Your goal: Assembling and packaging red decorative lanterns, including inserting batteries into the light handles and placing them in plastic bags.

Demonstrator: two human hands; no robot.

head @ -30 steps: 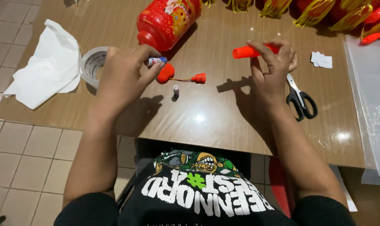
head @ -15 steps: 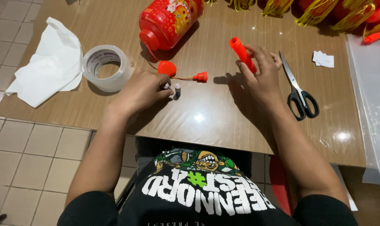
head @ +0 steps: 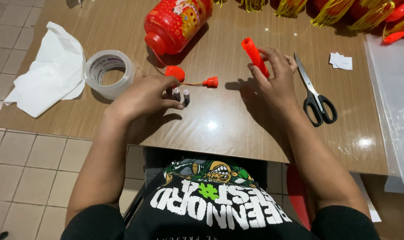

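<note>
Left hand (head: 144,95) pinches two small silver cylindrical batteries (head: 181,95) on the wooden table (head: 237,129), right hand (head: 275,78) grips the orange plastic tube (head: 254,55) to their right, so batteries aren't in, and the orange cap (head: 210,82) lies loose between.

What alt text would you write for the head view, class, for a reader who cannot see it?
Seen from above, a person's left hand holds two small batteries on a wooden table, while the right hand holds an orange tube. Around them lie a red lantern, a tape roll, white paper and scissors.
</note>
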